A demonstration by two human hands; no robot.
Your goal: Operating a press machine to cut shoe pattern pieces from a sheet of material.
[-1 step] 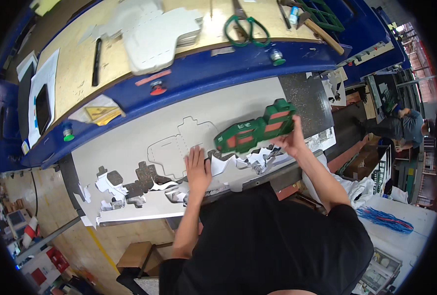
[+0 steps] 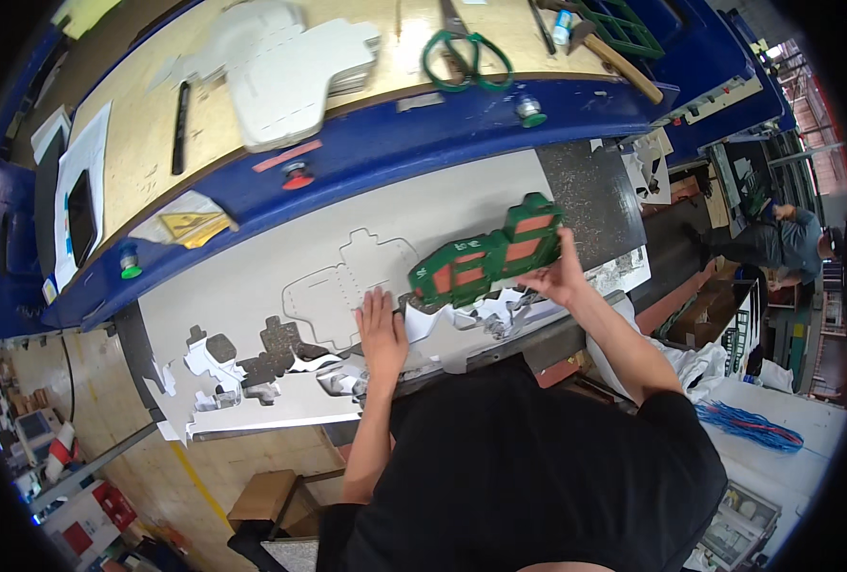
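A green cutting die (image 2: 485,255) with orange foam pads is gripped by my right hand (image 2: 559,276) at its right end. It is tilted, its padded face partly toward me, over a large grey cardboard sheet (image 2: 481,181). My left hand (image 2: 380,334) lies flat on the sheet with its fingers stretched out. Just beyond those fingers, a cut outline (image 2: 349,276) of a notched shape with dashed lines shows in the card. Torn white scraps (image 2: 428,319) and ragged cut-outs run along the sheet's near side. Whether the die touches the sheet, I cannot tell.
Behind the sheet runs a blue machine beam (image 2: 376,131) with a red button (image 2: 298,175). On its wooden top lie a stack of cut card pieces (image 2: 280,81), green-handled scissors (image 2: 466,62), a hammer (image 2: 619,65) and a black pen (image 2: 180,129). A person (image 2: 791,238) sits at far right.
The die in my right hand has turned slightly, showing more of its padded face. My left hand stays flat on the sheet. The whole view has shifted a little.
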